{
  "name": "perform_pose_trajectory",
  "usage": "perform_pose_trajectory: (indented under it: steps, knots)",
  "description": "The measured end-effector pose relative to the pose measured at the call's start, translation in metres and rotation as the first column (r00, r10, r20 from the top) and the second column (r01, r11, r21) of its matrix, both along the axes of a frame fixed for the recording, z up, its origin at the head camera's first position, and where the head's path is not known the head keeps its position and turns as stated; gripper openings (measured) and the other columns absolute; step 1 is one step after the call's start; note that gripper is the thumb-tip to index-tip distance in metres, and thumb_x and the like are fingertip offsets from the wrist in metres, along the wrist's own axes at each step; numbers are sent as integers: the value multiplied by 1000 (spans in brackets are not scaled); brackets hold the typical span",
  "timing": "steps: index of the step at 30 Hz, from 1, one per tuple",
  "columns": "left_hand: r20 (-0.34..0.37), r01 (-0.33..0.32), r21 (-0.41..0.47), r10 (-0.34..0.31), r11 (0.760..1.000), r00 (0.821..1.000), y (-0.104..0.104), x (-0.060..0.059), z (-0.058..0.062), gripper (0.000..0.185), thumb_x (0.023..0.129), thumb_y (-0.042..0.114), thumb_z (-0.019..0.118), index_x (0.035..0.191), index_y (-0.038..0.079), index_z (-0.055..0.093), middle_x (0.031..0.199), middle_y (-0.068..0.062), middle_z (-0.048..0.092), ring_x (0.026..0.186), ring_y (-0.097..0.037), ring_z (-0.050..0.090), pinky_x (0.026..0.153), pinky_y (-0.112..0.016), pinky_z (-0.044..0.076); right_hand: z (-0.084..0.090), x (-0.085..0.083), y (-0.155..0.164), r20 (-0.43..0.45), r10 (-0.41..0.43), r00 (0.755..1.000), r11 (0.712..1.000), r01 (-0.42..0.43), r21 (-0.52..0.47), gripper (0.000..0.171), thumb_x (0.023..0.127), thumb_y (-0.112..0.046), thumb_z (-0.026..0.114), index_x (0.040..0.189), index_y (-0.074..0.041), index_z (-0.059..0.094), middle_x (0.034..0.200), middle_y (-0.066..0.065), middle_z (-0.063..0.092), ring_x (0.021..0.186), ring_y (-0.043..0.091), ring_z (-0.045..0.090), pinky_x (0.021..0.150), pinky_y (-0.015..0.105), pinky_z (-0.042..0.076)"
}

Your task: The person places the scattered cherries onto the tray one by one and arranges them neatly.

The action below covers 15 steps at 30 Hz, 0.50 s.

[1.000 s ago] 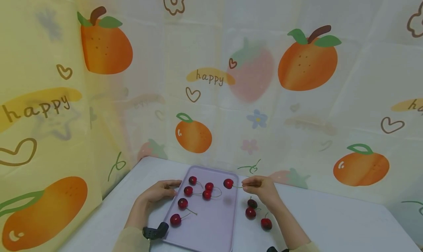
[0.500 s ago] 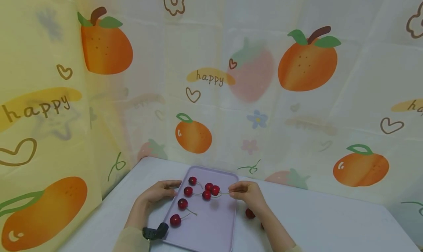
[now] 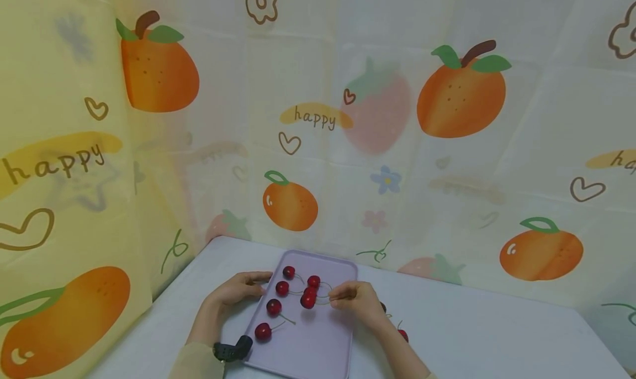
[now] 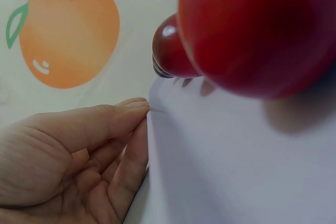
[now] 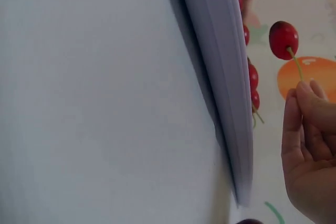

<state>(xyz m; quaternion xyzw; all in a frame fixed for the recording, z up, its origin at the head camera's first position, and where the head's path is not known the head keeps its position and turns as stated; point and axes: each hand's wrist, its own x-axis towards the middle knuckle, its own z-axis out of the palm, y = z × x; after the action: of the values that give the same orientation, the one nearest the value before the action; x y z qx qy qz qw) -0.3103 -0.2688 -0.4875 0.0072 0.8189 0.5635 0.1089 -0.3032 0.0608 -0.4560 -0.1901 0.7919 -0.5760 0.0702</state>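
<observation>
My right hand (image 3: 359,303) is over the right half of the lilac tray (image 3: 318,346), pinching a cherry (image 3: 308,301) by its stem between thumb and fingertips. In the right wrist view the same cherry (image 5: 284,40) hangs from the stem, clear of the fingers. Behind it in the head view, two cherries lie close together, one partly covered. A column of other cherries, such as this dark one (image 3: 274,307), lies along the tray's left side. My left hand (image 3: 237,288) touches the tray's left rim with its fingertips, thumb uppermost in the left wrist view (image 4: 100,124).
On the white table (image 3: 477,335), right of the tray, a loose cherry (image 3: 403,335) and another cherry (image 3: 383,308) are mostly hidden by the right arm. A fruit-printed cloth (image 3: 343,202) hangs behind and at the left. A dark wrist camera (image 3: 233,348) sits on the left wrist.
My right hand has carried the cherry by its stem leftward from the tray's right edge, then slightly toward me, beside the middle pair. The left hand has stayed at the rim.
</observation>
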Motion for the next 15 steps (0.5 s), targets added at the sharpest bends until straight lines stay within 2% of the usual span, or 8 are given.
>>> perform_pose_trajectory:
  steps: [9,15]
  knots:
    - [13,-43,6,43,999,999,1,0,-1,46,87,12,67,133,14,63,144,-15,55,132,-34,44,116,-63,27,-11,-1,-7,-41,20,999,999,-18,50,14,79,-2,77,93,3,75,90,19,76,75,6,68,67,18,55]
    - [9,-29,8,29,1000,1000,0,-1,-2,47,87,12,67,134,12,62,145,-16,54,130,-33,44,115,-61,28,-15,0,-9,-36,15,999,997,-12,70,13,79,-1,77,92,2,76,89,18,76,74,7,66,61,18,51]
